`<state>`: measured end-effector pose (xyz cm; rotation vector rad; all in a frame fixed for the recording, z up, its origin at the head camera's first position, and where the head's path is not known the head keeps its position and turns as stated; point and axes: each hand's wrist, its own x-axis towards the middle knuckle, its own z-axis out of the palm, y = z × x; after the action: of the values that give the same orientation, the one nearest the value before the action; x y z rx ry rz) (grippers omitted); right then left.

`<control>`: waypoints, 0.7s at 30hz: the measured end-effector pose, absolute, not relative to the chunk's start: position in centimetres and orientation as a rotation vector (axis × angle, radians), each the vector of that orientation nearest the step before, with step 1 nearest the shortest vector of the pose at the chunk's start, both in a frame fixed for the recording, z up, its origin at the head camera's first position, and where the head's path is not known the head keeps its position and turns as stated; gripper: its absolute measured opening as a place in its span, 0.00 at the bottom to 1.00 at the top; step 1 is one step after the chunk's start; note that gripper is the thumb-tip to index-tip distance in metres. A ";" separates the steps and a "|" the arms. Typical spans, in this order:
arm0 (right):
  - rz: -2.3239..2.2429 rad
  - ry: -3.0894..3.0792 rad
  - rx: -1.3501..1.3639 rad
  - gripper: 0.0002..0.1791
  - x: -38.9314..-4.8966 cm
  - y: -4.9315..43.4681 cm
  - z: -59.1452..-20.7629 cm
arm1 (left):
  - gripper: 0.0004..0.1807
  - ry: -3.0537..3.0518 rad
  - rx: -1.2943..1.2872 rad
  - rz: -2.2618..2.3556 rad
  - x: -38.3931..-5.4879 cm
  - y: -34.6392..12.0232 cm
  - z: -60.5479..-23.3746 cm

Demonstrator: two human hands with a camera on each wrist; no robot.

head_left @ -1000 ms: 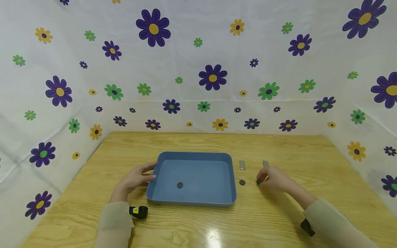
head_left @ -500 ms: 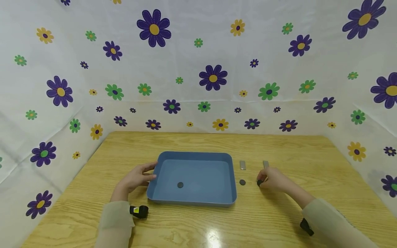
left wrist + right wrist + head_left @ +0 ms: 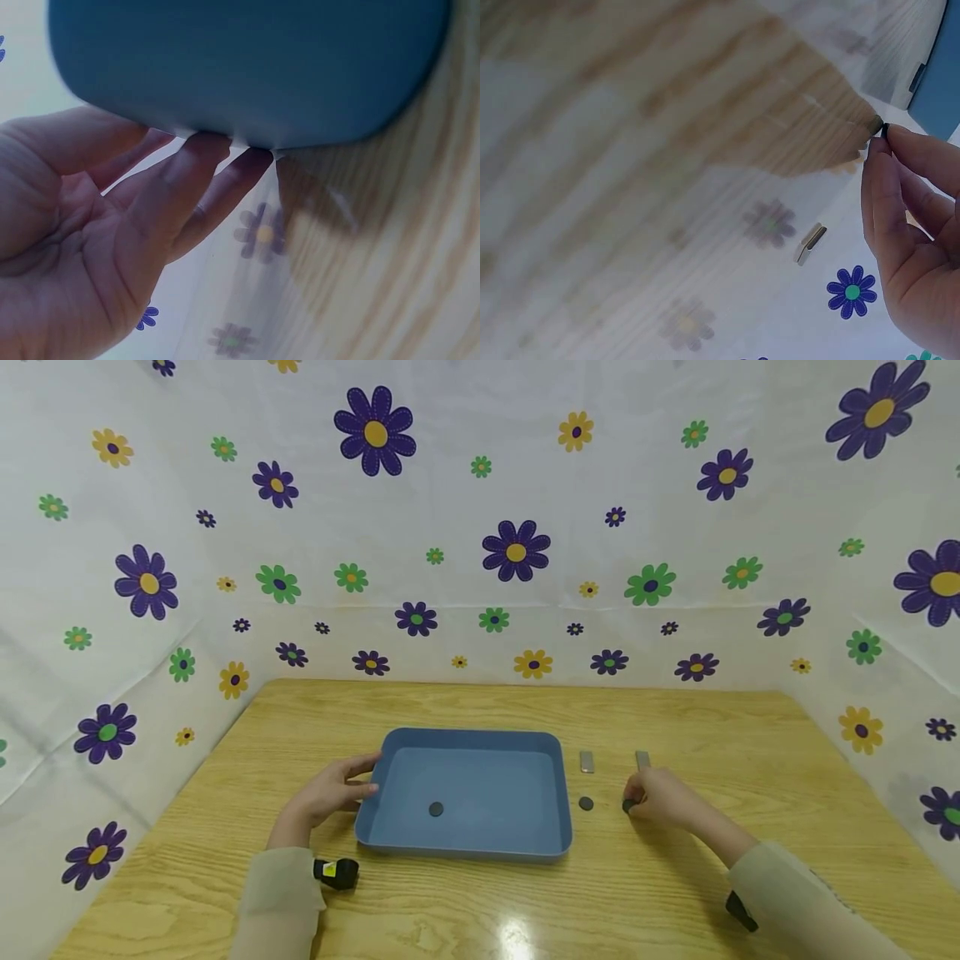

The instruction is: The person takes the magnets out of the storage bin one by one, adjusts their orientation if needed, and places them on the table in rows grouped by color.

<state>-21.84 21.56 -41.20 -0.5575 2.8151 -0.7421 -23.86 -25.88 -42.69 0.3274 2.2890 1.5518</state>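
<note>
A shallow blue tray [image 3: 480,852] stands on the table, with one dark round disc [image 3: 436,809] lying inside it. My left hand [image 3: 327,792] rests at the tray's left side; in the left wrist view, its extended fingers [image 3: 206,154] touch the outer wall. To the right of the tray, my right hand [image 3: 660,795] pinches another dark disc [image 3: 627,806] between thumb and fingertips, low over the table. Part of that disc [image 3: 885,130] shows on edge in the right wrist view. Between tray and right hand lies a third dark disc [image 3: 587,803].
Two small silver-grey rectangular pieces lie behind the discs: one piece [image 3: 587,762] near the tray's right wall, the other piece [image 3: 642,759] just beyond my right hand. A white cloth with flowers [image 3: 517,643] hangs around the wooden table [image 3: 450,910] at the back and sides.
My right hand, pinching the disc, has shifted very slightly toward me. The left hand and the tray have stayed in place.
</note>
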 end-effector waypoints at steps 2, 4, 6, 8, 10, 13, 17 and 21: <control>-0.738 2.815 -0.574 0.05 -21.9 21.7 -41.3 | 0.32 2.286 0.330 1.557 -23.9 -25.9 -42.7; -0.734 2.815 -0.580 0.05 -21.9 21.8 -41.4 | 0.32 2.284 0.333 1.559 -23.9 -25.9 -42.7; -0.728 2.815 -0.592 0.05 -22.0 21.8 -41.5 | 0.32 2.287 0.332 1.556 -24.0 -25.9 -42.8; -0.729 2.815 -0.598 0.05 -22.0 21.9 -41.5 | 0.32 2.291 0.334 1.550 -24.0 -25.9 -42.9; -0.730 2.817 -0.599 0.05 -21.9 21.9 -41.5 | 0.31 2.296 0.317 1.552 -24.0 -25.9 -43.0; -0.725 2.822 -0.599 0.05 -21.9 21.9 -41.5 | 0.31 2.299 0.308 1.553 -24.1 -25.9 -43.0; -0.728 2.819 -0.594 0.05 -21.8 21.9 -41.4 | 0.31 2.297 0.316 1.554 -24.0 -25.8 -42.9; -0.732 2.820 -0.596 0.05 -21.8 21.9 -41.4 | 0.32 2.297 0.327 1.554 -23.8 -25.8 -42.7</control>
<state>-21.77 21.89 -41.37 -0.5964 2.8198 -0.7320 -23.81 -25.81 -42.69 0.3273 2.2965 1.5539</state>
